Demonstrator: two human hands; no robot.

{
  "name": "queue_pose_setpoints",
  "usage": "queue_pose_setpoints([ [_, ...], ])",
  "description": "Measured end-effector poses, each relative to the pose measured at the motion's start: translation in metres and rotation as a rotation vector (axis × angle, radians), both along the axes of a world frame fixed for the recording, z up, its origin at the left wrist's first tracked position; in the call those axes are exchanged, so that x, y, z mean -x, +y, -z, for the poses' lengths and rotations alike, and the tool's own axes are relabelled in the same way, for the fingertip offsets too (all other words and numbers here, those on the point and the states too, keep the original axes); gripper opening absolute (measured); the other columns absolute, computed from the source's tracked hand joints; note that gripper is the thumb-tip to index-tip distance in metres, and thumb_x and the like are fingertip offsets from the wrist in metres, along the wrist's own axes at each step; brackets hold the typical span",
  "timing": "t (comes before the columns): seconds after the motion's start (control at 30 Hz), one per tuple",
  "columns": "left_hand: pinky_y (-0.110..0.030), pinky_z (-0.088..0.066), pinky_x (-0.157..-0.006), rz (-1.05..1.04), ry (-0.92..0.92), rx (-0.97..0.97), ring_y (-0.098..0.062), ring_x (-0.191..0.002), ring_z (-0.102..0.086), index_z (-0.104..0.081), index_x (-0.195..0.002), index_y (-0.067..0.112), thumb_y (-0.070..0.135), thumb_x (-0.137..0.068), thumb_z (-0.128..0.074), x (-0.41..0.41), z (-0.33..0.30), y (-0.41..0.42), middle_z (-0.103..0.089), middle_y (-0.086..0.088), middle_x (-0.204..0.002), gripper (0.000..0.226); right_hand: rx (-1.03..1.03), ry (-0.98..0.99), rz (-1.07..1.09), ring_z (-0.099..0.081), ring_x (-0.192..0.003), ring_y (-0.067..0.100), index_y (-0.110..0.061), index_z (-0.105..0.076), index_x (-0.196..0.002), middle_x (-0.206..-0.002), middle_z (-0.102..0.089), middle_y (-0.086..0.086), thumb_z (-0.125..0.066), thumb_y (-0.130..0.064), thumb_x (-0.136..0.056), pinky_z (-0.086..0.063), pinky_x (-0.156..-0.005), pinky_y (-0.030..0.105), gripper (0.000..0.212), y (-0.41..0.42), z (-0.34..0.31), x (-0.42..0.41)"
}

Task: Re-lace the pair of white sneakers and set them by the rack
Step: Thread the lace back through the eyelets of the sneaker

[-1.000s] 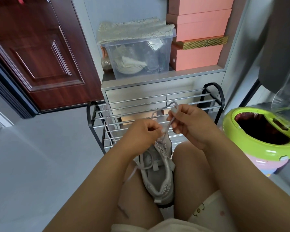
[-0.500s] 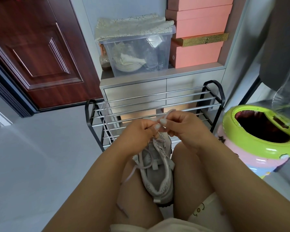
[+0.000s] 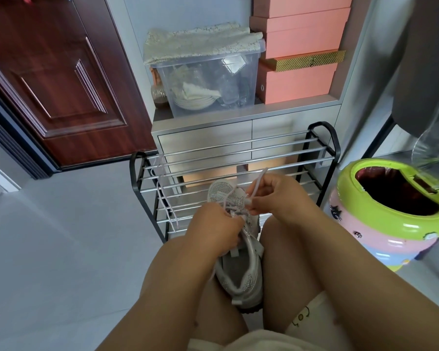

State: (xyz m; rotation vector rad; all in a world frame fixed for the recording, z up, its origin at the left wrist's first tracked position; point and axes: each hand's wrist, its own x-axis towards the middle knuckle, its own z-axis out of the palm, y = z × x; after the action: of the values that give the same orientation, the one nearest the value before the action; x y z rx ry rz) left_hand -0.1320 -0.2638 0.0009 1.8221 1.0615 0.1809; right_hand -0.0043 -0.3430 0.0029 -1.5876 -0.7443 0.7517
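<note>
Both grips hold lace [image 3: 257, 182] over the sneaker [image 3: 241, 262], grey floor [image 3: 61, 249] below, rack [image 3: 233, 158] by red door [image 3: 61, 72].

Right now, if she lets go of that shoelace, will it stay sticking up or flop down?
Probably flop. The shoelace bends in a loose curve above the right hand pinching it, so it looks soft. It seems light and thin, likely to drape over the sneaker.

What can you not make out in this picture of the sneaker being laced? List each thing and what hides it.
Head view:
- Sneaker eyelets: covered by the left hand, so lacing progress is unclear.
- Second sneaker: not in view.
- Lace end: hidden inside the right hand.
- Clear bin contents: blurred by the plastic.
- Shoe rack lower shelves: blocked by hands and knees.
</note>
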Motion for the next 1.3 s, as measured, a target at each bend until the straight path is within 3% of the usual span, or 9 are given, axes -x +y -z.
queue_pose_setpoints([
  [0.13,-0.042,-0.061,-0.068,-0.082,-0.109,0.294,-0.035,-0.074,-0.07,-0.061,-0.075,-0.001,0.003,-0.089,-0.06,0.001,-0.001,-0.002,-0.068,-0.029,-0.088,0.015,0.054,-0.078,-0.013,-0.064,-0.051,0.01,-0.007,-0.061,-0.076,-0.069,-0.064,0.011,-0.07,0.015,-0.074,-0.056,-0.055,0.022,0.023,0.002,0.004,0.001],
  [0.23,-0.031,-0.059,-0.059,-0.117,-0.205,0.495,-0.027,-0.069,-0.068,-0.059,-0.087,-0.002,-0.007,-0.091,-0.051,0.004,-0.002,-0.003,-0.067,-0.025,-0.09,0.011,0.059,-0.107,-0.007,-0.064,-0.051,0.011,-0.007,-0.06,-0.076,-0.07,-0.063,0.011,-0.069,0.016,-0.074,-0.056,-0.055,0.024,0.024,0.004,0.005,0.002],
  [0.33,-0.031,-0.058,-0.064,-0.13,-0.234,0.61,-0.023,-0.076,-0.069,-0.061,-0.103,-0.003,-0.007,-0.093,-0.049,0.008,0.001,0.002,-0.07,-0.016,-0.093,0.016,0.061,-0.12,0.005,-0.064,-0.055,0.016,-0.008,-0.06,-0.075,-0.07,-0.063,0.011,-0.069,0.015,-0.074,-0.059,-0.06,0.029,0.025,0.005,0.006,0.002],
  [0.43,-0.034,-0.054,-0.077,-0.128,-0.239,0.68,-0.026,-0.086,-0.067,-0.06,-0.113,-0.002,-0.005,-0.093,-0.05,0.012,0.003,0.006,-0.069,-0.017,-0.102,0.023,0.073,-0.139,0.005,-0.065,-0.062,0.024,-0.009,-0.06,-0.073,-0.072,-0.064,0.012,-0.071,0.014,-0.073,-0.059,-0.068,0.039,0.025,0.006,0.008,0.003],
  [0.6,-0.036,-0.052,-0.084,-0.09,-0.264,0.73,-0.026,-0.087,-0.066,-0.064,-0.1,0.0,-0.007,-0.092,-0.049,0.015,0.002,0.006,-0.071,-0.013,-0.091,0.018,0.129,-0.235,0.022,-0.068,-0.07,0.03,-0.016,-0.06,-0.068,-0.069,-0.065,0.007,-0.075,0.009,-0.07,-0.058,-0.074,0.049,0.03,0.009,0.012,0.005],
  [0.83,-0.037,-0.053,-0.085,-0.093,-0.286,0.735,-0.025,-0.085,-0.068,-0.064,-0.101,-0.001,-0.008,-0.091,-0.05,0.016,0.003,0.006,-0.072,-0.013,-0.089,0.019,0.173,-0.358,0.047,-0.07,-0.074,0.026,-0.023,-0.058,-0.064,-0.074,-0.069,0.005,-0.075,0.003,-0.07,-0.058,-0.075,0.046,0.032,0.014,0.009,0.01],
  [1.0,-0.035,-0.055,-0.082,-0.096,-0.293,0.752,-0.025,-0.087,-0.069,-0.064,-0.101,0.003,0.009,-0.097,-0.047,0.013,0.001,0.005,-0.072,-0.014,-0.094,0.019,0.22,-0.361,-0.004,-0.07,-0.074,0.025,-0.023,-0.06,-0.062,-0.068,-0.067,0.001,-0.077,0.0,-0.068,-0.057,-0.077,0.046,0.029,0.013,0.012,0.009],
  [1.17,-0.038,-0.055,-0.077,-0.163,-0.256,0.82,-0.029,-0.089,-0.068,-0.061,-0.105,-0.004,0.038,-0.102,-0.032,0.011,-0.005,0.008,-0.069,-0.021,-0.099,0.051,0.167,-0.154,0.001,-0.068,-0.069,0.026,-0.011,-0.065,-0.074,-0.076,-0.071,0.015,-0.076,-0.016,-0.078,-0.058,-0.078,0.048,0.014,0.01,0.011,0.013],
  [1.3,-0.041,-0.055,-0.078,-0.166,-0.246,0.806,-0.034,-0.093,-0.067,-0.059,-0.111,-0.008,0.049,-0.101,-0.029,0.012,-0.01,0.013,-0.068,-0.026,-0.104,0.065,0.279,-0.268,-0.178,-0.063,-0.073,0.006,-0.022,-0.063,-0.089,-0.08,-0.067,-0.006,-0.08,-0.039,-0.071,-0.054,-0.074,0.024,0.031,0.003,-0.003,0.019],
])
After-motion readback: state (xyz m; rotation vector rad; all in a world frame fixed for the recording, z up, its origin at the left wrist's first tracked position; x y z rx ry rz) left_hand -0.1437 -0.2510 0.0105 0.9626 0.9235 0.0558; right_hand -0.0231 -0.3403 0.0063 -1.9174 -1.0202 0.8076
